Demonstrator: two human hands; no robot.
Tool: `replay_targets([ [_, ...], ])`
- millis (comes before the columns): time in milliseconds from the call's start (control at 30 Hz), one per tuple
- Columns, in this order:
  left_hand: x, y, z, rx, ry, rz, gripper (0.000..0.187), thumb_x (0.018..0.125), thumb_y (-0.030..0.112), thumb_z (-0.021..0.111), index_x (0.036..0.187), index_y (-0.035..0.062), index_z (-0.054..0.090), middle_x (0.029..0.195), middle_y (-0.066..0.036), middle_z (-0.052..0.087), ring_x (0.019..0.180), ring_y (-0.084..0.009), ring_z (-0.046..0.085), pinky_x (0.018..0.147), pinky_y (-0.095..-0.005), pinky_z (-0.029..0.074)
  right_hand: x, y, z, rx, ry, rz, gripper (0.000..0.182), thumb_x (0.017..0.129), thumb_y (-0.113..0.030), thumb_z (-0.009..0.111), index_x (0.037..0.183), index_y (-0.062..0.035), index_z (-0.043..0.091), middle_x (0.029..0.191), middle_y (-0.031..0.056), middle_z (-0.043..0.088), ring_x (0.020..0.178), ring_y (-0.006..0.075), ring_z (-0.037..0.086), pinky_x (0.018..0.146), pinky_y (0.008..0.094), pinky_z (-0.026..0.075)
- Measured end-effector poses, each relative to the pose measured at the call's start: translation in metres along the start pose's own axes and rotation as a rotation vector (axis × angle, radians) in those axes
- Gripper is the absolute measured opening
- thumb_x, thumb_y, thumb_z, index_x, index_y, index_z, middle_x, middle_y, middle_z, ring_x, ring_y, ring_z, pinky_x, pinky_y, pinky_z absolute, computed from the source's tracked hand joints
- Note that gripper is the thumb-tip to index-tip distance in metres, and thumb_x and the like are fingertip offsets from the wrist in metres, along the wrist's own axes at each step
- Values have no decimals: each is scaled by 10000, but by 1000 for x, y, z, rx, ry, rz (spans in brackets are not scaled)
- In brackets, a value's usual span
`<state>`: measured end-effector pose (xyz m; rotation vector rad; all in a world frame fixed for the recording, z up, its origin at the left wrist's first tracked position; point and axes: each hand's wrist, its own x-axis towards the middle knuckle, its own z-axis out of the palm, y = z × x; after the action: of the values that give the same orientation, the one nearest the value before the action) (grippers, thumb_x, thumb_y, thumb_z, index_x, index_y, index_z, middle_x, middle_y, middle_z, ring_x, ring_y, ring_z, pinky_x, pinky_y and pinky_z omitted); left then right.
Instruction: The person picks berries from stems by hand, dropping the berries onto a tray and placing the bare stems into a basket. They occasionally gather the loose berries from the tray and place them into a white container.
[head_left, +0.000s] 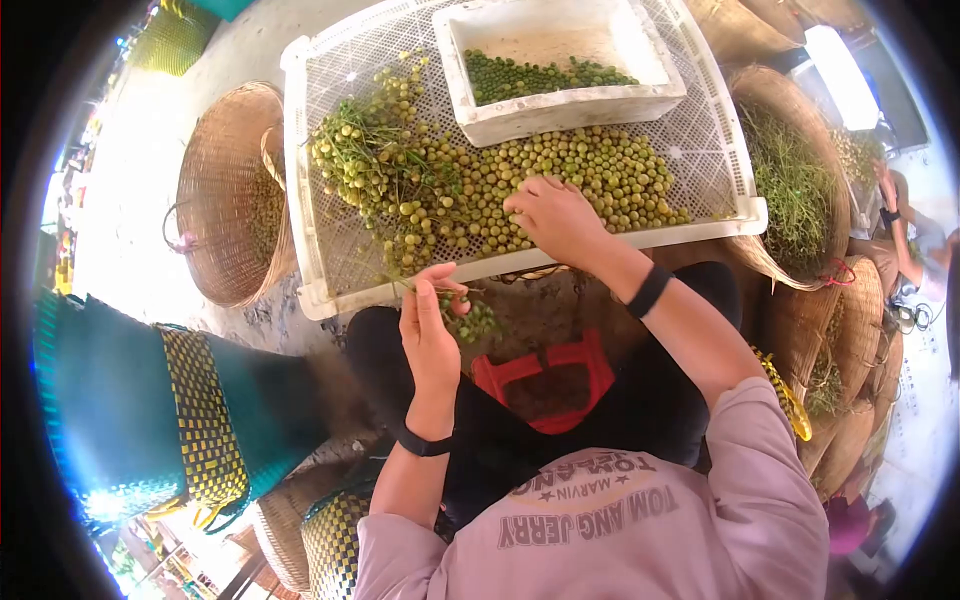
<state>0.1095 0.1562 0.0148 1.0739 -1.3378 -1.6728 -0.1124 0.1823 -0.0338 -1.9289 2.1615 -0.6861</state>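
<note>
My left hand [432, 325] is closed on a sprig of thin green stems [472, 318] just off the near edge of the white mesh tray [530, 262]. My right hand [555, 218] is over the loose round yellow-green fruits [625, 185] in the tray, fingers curled; what lies in them is hidden. A heap of fruits still on their stems [365, 165] covers the tray's left part. At the far side of the tray sits a white foam box [575, 120] with smaller, darker green fruits [530, 80] inside.
A wicker basket [215, 200] with some fruits stands left of the tray. To the right, another basket [745, 85] is full of green stems [790, 180]. Teal and yellow-black woven bags [200, 400] stand at lower left. Another person's arm [900, 225] shows at far right.
</note>
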Motion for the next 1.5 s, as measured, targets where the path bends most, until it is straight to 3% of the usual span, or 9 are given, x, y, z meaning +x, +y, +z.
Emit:
replay_targets([
  [467,15,11,-9,-230,66,-123,392,1019,337,332,1030,36,583,736,-18,520,609,-75,434,552,-215,352,51,10,27,-74,-21,-131,38,830,-134,571,804,-112,587,841,56,513,842,246,534,771,409,438],
  [600,10,13,-11,-299,46,-119,378,1012,352,356,1033,33,557,751,-19,469,600,-76,396,532,-207,328,44,3,-6,394,-113,195,168,850,-229,620,834,-62,611,851,85,576,762,282,561,691,375,460],
  [767,7,14,-11,-343,52,-118,372,1006,358,368,1022,33,549,743,-21,465,591,-76,391,521,-204,318,8,-34,-49,290,-607,60,140,848,-221,615,846,-81,609,843,88,589,779,293,583,694,388,471],
  [800,7,15,-11,-344,40,-118,371,1007,356,366,1020,32,548,740,-21,463,589,-76,389,519,-205,318,11,-31,-43,288,-610,61,140,848,-221,615,846,-81,609,843,88,589,779,293,583,694,388,471],
  [900,8,19,-11,-346,35,-116,371,1007,353,363,1018,30,545,738,-23,461,584,-76,385,516,-207,318,26,-10,-10,131,-112,19,95,802,-175,612,843,-94,584,827,78,557,811,285,583,688,400,472],
  [1233,8,20,-15,-364,43,-104,366,1010,341,354,1022,27,541,741,-24,463,594,-75,378,517,-206,315,43,10,27,134,-223,36,96,836,-163,612,881,-83,583,845,83,528,780,273,562,687,396,469],
  [1333,8,18,-16,-377,34,-109,368,1010,341,354,1020,27,544,742,-25,466,593,-76,377,518,-208,315,44,12,19,349,-179,105,116,869,-196,597,913,-89,598,844,47,551,730,190,538,668,313,449],
  [1433,9,18,-14,-349,38,-114,371,1010,341,354,1014,25,549,743,-25,468,594,-76,379,517,-210,313,40,-5,-13,810,-302,475,172,922,-212,544,903,-59,620,847,32,599,753,121,538,699,289,450],
  [1500,8,18,-13,-349,34,-125,376,1017,324,334,1002,25,562,737,-26,493,601,-76,405,529,-212,331,25,-8,-22,729,-423,314,157,915,-204,549,893,-62,611,866,49,621,760,151,569,718,305,467],
])
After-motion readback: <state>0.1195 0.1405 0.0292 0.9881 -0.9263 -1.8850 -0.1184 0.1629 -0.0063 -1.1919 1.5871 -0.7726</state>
